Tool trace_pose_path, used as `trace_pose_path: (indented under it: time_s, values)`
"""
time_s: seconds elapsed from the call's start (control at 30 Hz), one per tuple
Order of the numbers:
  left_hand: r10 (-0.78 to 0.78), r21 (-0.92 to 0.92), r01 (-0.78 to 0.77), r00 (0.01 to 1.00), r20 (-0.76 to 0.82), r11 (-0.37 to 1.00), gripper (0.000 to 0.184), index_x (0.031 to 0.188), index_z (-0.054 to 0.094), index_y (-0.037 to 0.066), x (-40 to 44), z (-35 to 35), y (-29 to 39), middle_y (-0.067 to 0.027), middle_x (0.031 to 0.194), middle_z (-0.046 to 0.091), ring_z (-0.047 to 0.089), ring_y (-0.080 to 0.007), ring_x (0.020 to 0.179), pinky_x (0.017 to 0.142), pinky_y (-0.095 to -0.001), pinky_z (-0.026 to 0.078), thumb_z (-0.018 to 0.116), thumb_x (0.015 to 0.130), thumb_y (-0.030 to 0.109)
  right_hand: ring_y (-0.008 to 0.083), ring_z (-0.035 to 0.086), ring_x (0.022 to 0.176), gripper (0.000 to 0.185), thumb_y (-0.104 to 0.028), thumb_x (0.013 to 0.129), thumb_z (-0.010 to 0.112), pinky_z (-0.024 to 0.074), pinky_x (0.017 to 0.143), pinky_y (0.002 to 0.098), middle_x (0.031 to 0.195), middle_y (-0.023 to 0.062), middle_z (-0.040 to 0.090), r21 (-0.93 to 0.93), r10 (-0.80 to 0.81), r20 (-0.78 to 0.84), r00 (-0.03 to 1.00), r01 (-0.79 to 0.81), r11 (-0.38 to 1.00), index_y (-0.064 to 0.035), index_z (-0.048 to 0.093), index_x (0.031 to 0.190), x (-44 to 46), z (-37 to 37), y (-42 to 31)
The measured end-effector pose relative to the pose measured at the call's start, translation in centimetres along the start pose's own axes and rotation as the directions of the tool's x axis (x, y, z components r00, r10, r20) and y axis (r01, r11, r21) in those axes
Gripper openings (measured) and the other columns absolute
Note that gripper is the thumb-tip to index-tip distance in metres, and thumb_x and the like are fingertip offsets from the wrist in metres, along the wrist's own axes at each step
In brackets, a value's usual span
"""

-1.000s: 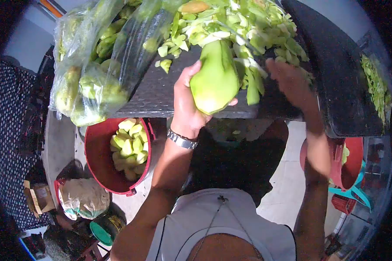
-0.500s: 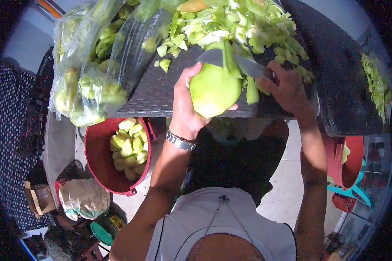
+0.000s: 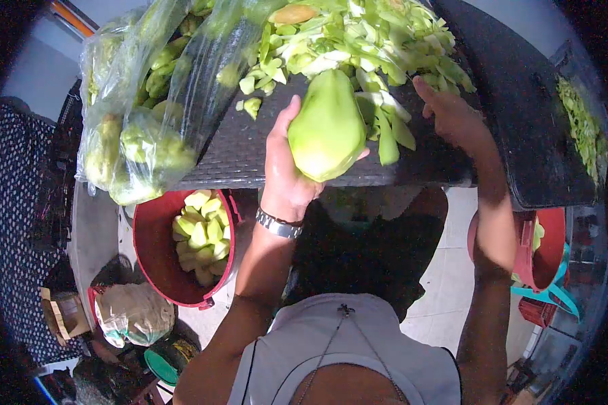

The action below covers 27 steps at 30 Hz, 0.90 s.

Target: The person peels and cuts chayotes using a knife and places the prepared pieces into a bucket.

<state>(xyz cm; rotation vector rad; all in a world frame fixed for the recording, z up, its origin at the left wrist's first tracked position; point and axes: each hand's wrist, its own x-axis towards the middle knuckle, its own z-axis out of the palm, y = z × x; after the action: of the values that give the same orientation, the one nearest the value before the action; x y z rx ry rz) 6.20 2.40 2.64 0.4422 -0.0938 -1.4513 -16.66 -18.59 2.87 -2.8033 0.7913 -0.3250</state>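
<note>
A peeled, pear-shaped green chayote (image 3: 327,128) rests in my left hand (image 3: 285,158), its narrow end pointing away from me. The fingers wrap underneath, with the thumb along its left side. My right hand (image 3: 456,118) is to the right of it, apart from the chayote, over the edge of the peel heap. Its fingers are curled and the index finger reaches forward. The knife it grips is almost hidden, its blade hard to make out from this angle. Loose green peelings (image 3: 365,44) are piled on the dark woven tabletop (image 3: 243,152), with long strips right beside the chayote.
A clear plastic bag (image 3: 142,135) of unpeeled chayotes lies at the left. Below the table edge stands a red bucket (image 3: 142,236) with peeled pieces (image 3: 203,229). Another red bucket (image 3: 550,246) is at the right, under a dark surface (image 3: 534,148). A stuffed sack (image 3: 132,310) sits lower left.
The knife blade has left the chayote's top, and my right hand has moved slightly up and right. A peel strip has come off; the chayote now shows tilted narrow end up.
</note>
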Motion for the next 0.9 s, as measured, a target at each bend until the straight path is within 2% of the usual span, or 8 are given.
trace_pose_path:
  time_s: [0.17,0.27,0.37,0.47,0.67,0.73,0.83,0.9]
  values:
    - [-0.018,0.067,0.021,0.998,-0.053,0.998,0.053,0.136,0.054,0.007,0.1,-0.5,-0.4,-0.0164,0.125,0.065,0.067,-0.0351,0.11,0.092,-0.0626,0.053,0.052,0.1,0.046,0.0389,0.068,0.069,0.05,-0.056,0.094,0.062,0.0528,0.063,0.0492,0.069,0.0173,0.065,0.326,0.273,-0.13,0.953,-0.219,0.92,-0.0063,0.058,0.103,-2.0,-0.9,-9.9]
    - [0.001,-0.068,0.002,0.999,0.049,0.998,0.05,0.131,0.055,0.002,0.4,-2.3,-1.2,-0.017,0.122,0.066,0.067,-0.0347,0.108,0.091,-0.0554,0.055,0.058,0.098,0.039,0.0383,0.069,0.065,0.06,-0.065,0.086,0.066,0.0531,0.059,0.0488,0.069,0.0131,0.066,0.327,0.061,-0.049,0.997,-0.042,0.944,-0.0067,0.055,0.097,-4.0,-0.4,-12.9]
    - [-0.046,-0.197,0.073,0.989,0.139,0.978,0.052,0.129,0.057,0.002,0.2,-2.6,-1.9,-0.0191,0.123,0.066,0.066,-0.0364,0.107,0.093,-0.0511,0.054,0.06,0.095,0.041,0.0368,0.069,0.064,0.066,-0.069,0.081,0.068,0.0534,0.056,0.0485,0.071,0.0118,0.067,0.273,0.037,-0.076,0.996,-0.015,0.962,-0.0069,0.054,0.096,-4.1,0.3,-13.1]
    - [-0.021,-0.088,0.027,0.997,0.078,0.996,0.053,0.127,0.058,0.002,0.3,-2.2,-1.9,-0.0208,0.122,0.066,0.067,-0.0386,0.105,0.093,-0.0531,0.055,0.061,0.094,0.042,0.0375,0.069,0.064,0.06,-0.064,0.083,0.07,0.0538,0.058,0.048,0.072,0.0131,0.067,0.24,-0.057,-0.146,0.988,0.091,0.966,-0.007,0.056,0.096,-3.9,0.3,-12.8]
    - [0.05,0.191,-0.047,0.999,-0.009,0.98,0.055,0.129,0.056,-0.001,-1.5,-0.2,-1.4,-0.0218,0.119,0.067,0.07,-0.0397,0.099,0.08,-0.0621,0.059,0.063,0.091,0.038,0.0398,0.068,0.066,0.053,-0.058,0.084,0.071,0.053,0.061,0.0485,0.071,0.0139,0.065,0.233,0.261,-0.205,0.943,-0.212,0.949,-0.0074,0.059,0.096,-2.5,0.1,-7.5]
    - [0.066,0.258,-0.056,0.997,-0.032,0.965,0.053,0.128,0.057,0.002,-1.4,0.0,-1.3,-0.0196,0.117,0.068,0.069,-0.0368,0.101,0.083,-0.0571,0.059,0.063,0.092,0.041,0.0398,0.068,0.067,0.055,-0.059,0.085,0.07,0.0527,0.062,0.049,0.071,0.0136,0.066,0.259,0.216,-0.121,0.969,-0.179,0.949,-0.007,0.059,0.096,-2.9,-1.0,-9.5]
    - [0.15,0.024,-0.152,0.986,0.067,0.988,0.049,0.126,0.059,0.004,-0.8,-2.2,-1.9,-0.0166,0.116,0.068,0.068,-0.0337,0.103,0.087,-0.0514,0.058,0.06,0.096,0.043,0.0379,0.068,0.066,0.051,-0.055,0.086,0.07,0.0504,0.061,0.0465,0.069,0.0154,0.064,0.284,0.09,-0.018,0.996,-0.081,0.955,-0.0063,0.059,0.099,-3.6,-1.1,-11.3]
    - [0.092,0.091,-0.09,0.996,-0.019,0.992,0.045,0.124,0.06,0.006,-0.5,-2.9,-1.9,-0.0148,0.116,0.068,0.067,-0.0319,0.104,0.091,-0.0486,0.057,0.055,0.099,0.044,0.0373,0.068,0.066,0.05,-0.054,0.086,0.07,0.0505,0.061,0.0461,0.069,0.0161,0.064,0.284,0.013,-0.003,1.0,-0.011,0.959,-0.0062,0.059,0.097,-3.6,-1.0,-11.7]
